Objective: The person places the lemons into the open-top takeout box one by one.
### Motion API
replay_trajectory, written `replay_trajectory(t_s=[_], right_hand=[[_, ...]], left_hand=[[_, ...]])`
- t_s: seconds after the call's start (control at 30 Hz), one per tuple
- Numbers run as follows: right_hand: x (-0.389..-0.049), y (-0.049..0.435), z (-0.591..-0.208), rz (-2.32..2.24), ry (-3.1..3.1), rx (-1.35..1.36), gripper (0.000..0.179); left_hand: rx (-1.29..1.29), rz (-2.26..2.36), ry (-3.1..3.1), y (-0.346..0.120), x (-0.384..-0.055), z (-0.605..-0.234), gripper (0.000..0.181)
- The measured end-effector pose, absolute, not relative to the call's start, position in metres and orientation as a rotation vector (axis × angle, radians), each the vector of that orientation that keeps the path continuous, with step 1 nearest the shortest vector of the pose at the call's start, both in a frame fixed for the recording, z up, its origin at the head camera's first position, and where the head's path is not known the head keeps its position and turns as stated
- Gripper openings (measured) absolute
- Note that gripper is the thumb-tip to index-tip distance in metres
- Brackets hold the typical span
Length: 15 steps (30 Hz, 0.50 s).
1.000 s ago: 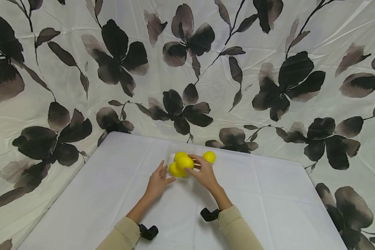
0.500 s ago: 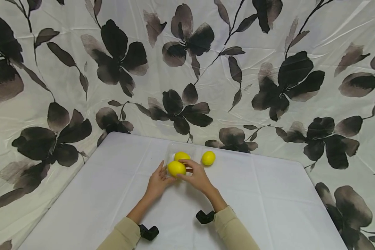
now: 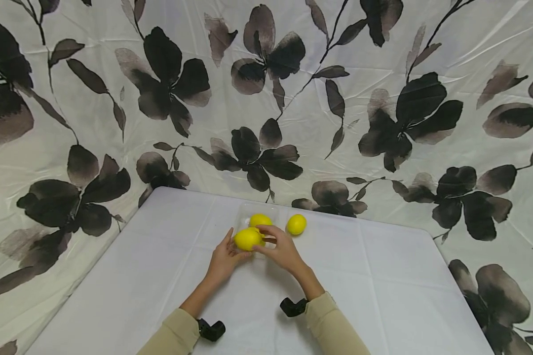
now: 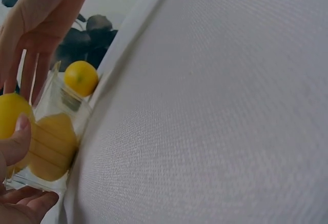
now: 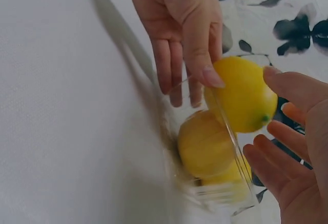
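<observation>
A clear plastic box (image 3: pixel 273 209) stands near the table's far edge with yellow lemons in it. One lemon (image 3: pixel 247 239) lies uppermost, rising above the rim in the right wrist view; a second lemon (image 3: pixel 260 220) is behind it, and a lower lemon (image 5: pixel 205 144) shows through the wall. My right hand (image 3: pixel 282 249) is at the uppermost lemon's right side, thumb tip against it and the other fingers spread loosely. At the box's left end is my left hand (image 3: pixel 223 259), fingers straight along the outside and thumb by the lemon at the rim.
Another lemon (image 3: pixel 296 224) lies on the white-covered table (image 3: pixel 360 286), to the right of the box. Behind the table hangs a floral cloth (image 3: pixel 320 113). Each wrist wears a black camera (image 3: pixel 210 329).
My right hand has brought the uppermost lemon left and down onto the others in the box; its fingers have loosened from it. My left hand has stayed put.
</observation>
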State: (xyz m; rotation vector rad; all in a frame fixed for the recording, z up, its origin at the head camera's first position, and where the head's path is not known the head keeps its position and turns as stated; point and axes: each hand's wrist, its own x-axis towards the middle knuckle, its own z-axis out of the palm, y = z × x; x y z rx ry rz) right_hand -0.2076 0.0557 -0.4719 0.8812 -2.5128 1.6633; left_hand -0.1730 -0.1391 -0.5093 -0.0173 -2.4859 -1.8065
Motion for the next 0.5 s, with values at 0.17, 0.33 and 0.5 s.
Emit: replay_trajectory(t_s=[0.17, 0.33, 0.5], right_hand=[[-0.213, 0.066, -0.469, 1.706, -2.497, 0.818, 0.052], [-0.223, 0.083, -0.469, 1.636, -2.502, 0.732, 0.050], [-0.232, 0.101, -0.465, 1.584, -2.494, 0.655, 0.049]], left_hand=[[0.000, -1.790, -2.493, -0.138, -0.173, -0.510, 0.098], [-0.004, -1.771, -2.504, -0.137, -0.175, -0.513, 0.098], [-0.001, -1.773, -2.497, -0.138, -0.175, -0.514, 0.097]])
